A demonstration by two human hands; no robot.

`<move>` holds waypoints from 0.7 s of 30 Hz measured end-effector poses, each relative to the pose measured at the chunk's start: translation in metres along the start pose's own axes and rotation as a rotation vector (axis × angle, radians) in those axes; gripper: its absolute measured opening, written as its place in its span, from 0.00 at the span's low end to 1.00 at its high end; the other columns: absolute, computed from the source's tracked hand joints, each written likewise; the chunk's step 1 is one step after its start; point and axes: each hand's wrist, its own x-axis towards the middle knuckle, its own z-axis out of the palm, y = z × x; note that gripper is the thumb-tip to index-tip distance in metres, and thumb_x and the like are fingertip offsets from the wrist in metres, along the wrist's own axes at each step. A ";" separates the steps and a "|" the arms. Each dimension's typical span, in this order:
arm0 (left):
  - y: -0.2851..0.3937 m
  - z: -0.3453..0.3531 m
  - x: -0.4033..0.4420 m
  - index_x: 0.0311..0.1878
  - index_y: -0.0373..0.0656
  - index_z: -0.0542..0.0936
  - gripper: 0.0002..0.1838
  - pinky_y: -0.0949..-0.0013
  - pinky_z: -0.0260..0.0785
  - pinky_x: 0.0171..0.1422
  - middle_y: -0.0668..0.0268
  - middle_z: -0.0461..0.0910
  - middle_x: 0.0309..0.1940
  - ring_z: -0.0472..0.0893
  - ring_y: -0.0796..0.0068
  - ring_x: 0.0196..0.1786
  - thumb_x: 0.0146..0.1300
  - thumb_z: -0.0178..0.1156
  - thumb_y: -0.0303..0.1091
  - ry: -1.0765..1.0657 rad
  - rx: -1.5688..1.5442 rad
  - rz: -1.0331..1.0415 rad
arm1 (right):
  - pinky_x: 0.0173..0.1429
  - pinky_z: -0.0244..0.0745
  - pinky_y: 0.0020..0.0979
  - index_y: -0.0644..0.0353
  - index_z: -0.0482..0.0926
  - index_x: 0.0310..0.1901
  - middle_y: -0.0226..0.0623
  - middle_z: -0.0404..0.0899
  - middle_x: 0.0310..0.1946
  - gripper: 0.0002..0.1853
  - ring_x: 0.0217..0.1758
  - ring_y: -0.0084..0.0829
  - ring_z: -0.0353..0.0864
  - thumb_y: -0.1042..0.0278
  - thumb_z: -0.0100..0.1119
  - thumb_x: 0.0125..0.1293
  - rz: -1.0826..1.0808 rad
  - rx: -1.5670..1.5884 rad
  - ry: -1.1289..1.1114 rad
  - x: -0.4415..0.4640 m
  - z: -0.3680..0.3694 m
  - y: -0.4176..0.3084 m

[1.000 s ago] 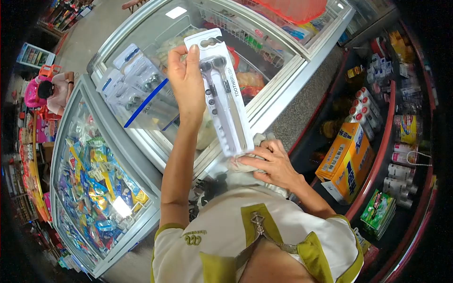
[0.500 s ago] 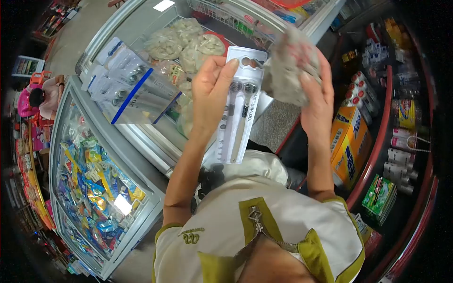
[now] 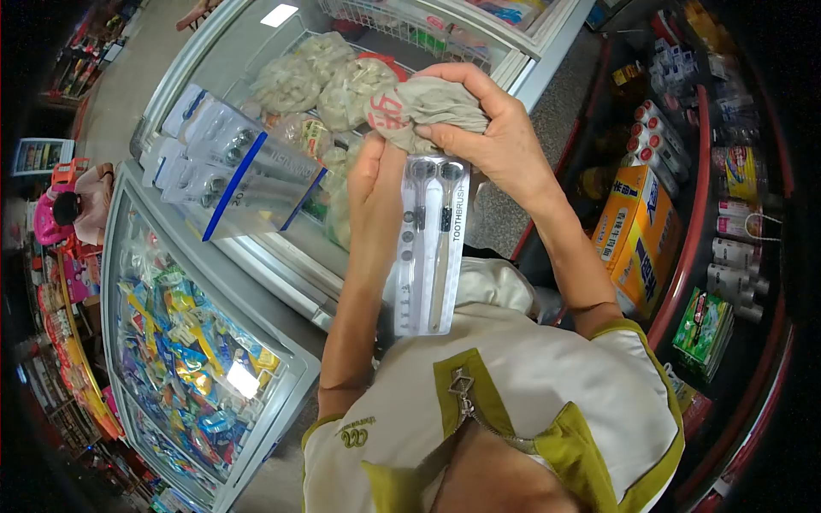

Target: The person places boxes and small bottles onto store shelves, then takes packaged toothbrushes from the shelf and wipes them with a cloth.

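Observation:
My left hand (image 3: 378, 175) grips the upper left of a toothbrush pack (image 3: 434, 248), which hangs upright with two brushes showing through its clear front. My right hand (image 3: 500, 137) is closed on a crumpled grey cloth (image 3: 440, 103) with red markings. The cloth lies over the top of the pack and hides it, along with some of my left fingertips. To the left, more toothbrush packs (image 3: 231, 167) with a blue stripe rest on the freezer's glass top.
Several bags (image 3: 351, 85) of pale food lie inside the freezer (image 3: 184, 73). A second freezer (image 3: 299, 376) with colourful packets stands at left. Shelves on the right hold an orange carton (image 3: 637, 235), cans (image 3: 658, 141) and green packs (image 3: 703, 333). Another person (image 3: 90, 192) is at far left.
My right hand has brought the grey cloth left, onto the top of the toothbrush pack. The pack and my left hand have shifted slightly down.

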 end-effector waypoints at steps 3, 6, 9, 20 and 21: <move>0.005 -0.013 -0.014 0.57 0.36 0.74 0.14 0.77 0.68 0.53 0.68 0.79 0.48 0.76 0.84 0.49 0.72 0.49 0.29 -0.043 0.261 -0.142 | 0.50 0.75 0.24 0.57 0.77 0.53 0.32 0.84 0.41 0.20 0.43 0.19 0.80 0.74 0.65 0.57 -0.044 -0.062 0.100 0.003 -0.002 -0.007; 0.010 -0.001 -0.031 0.55 0.35 0.72 0.14 0.69 0.80 0.44 0.60 0.81 0.45 0.83 0.75 0.41 0.72 0.49 0.33 -0.069 0.092 -0.208 | 0.51 0.75 0.23 0.58 0.77 0.52 0.32 0.84 0.41 0.18 0.44 0.18 0.79 0.76 0.63 0.58 -0.024 -0.071 0.142 0.005 -0.010 -0.017; 0.012 0.002 -0.034 0.56 0.34 0.70 0.15 0.63 0.82 0.44 0.58 0.81 0.44 0.84 0.71 0.41 0.70 0.53 0.31 -0.165 0.095 -0.170 | 0.51 0.75 0.23 0.59 0.77 0.52 0.31 0.83 0.42 0.18 0.45 0.19 0.79 0.76 0.61 0.59 -0.027 0.110 0.162 0.007 -0.011 -0.019; 0.021 0.018 -0.040 0.52 0.36 0.72 0.16 0.59 0.83 0.42 0.57 0.81 0.42 0.84 0.69 0.40 0.65 0.58 0.35 -0.169 0.040 -0.133 | 0.52 0.75 0.23 0.64 0.71 0.59 0.36 0.81 0.47 0.22 0.47 0.21 0.80 0.71 0.61 0.64 0.015 0.583 0.242 -0.003 -0.021 -0.037; 0.023 0.020 -0.041 0.52 0.36 0.72 0.16 0.59 0.83 0.42 0.57 0.81 0.42 0.84 0.69 0.40 0.66 0.58 0.35 -0.170 0.030 -0.128 | 0.53 0.75 0.23 0.64 0.70 0.59 0.36 0.81 0.47 0.23 0.48 0.22 0.80 0.71 0.62 0.64 0.019 0.613 0.263 -0.004 -0.021 -0.037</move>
